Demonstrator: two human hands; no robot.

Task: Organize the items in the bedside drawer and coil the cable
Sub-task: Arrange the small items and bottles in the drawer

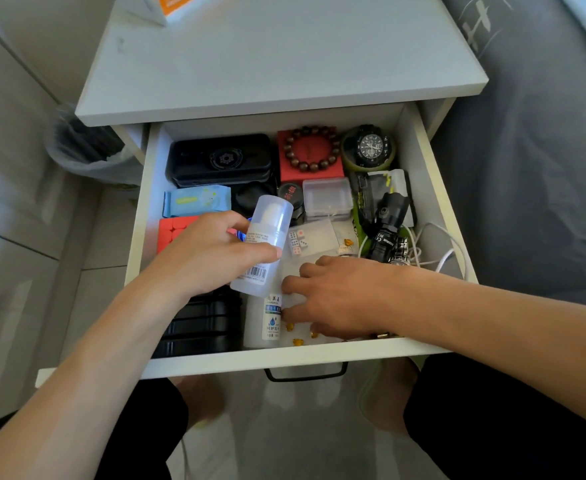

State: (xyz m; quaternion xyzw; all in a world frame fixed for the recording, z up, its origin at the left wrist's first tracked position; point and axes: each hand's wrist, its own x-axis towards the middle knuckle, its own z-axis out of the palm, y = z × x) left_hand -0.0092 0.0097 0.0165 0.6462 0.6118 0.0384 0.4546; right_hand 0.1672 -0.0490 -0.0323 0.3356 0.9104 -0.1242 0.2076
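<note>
Left hand: my left hand (pixel 212 254) is curled round a clear bottle (pixel 263 242), thumb across its label, holding it tilted above the drawer's middle, cap toward 1 o'clock.
Right hand: my right hand (pixel 333 296) lies palm down in the front of the drawer (pixel 284 358), fingers spread and relaxed, gripping nothing; the fingertips touch a second white bottle (pixel 265 320) lying flat at 6 o'clock.
Cable: the white cable (pixel 447 258) sits loose and uncoiled in the corner at 4 o'clock, looping against the right wall.
Torch: a black torch (pixel 388 223) lies at 3 o'clock, just beside the cable, on top of green and black packaging.
Back row: a black case (pixel 218 157) at 10 o'clock, a red box (pixel 310 168) with a bead bracelet (pixel 312 147) on it at 12, a black watch (pixel 371 147) at 1.
Middle: a blue wipes pack (pixel 198 200) at 9 o'clock, a clear box (pixel 327 197) near centre, dice (pixel 298 242) in a clear bag just past my right fingers.
Left side: a red cube (pixel 173 233) partly under my left wrist; a black ribbed case (pixel 198 327) at 7 o'clock.
Front: small gold pieces (pixel 298 341) scattered by my right hand (too small to tell what they are).
Outside: a lined bin (pixel 87 147) stands left of the nightstand (pixel 284 64).
</note>
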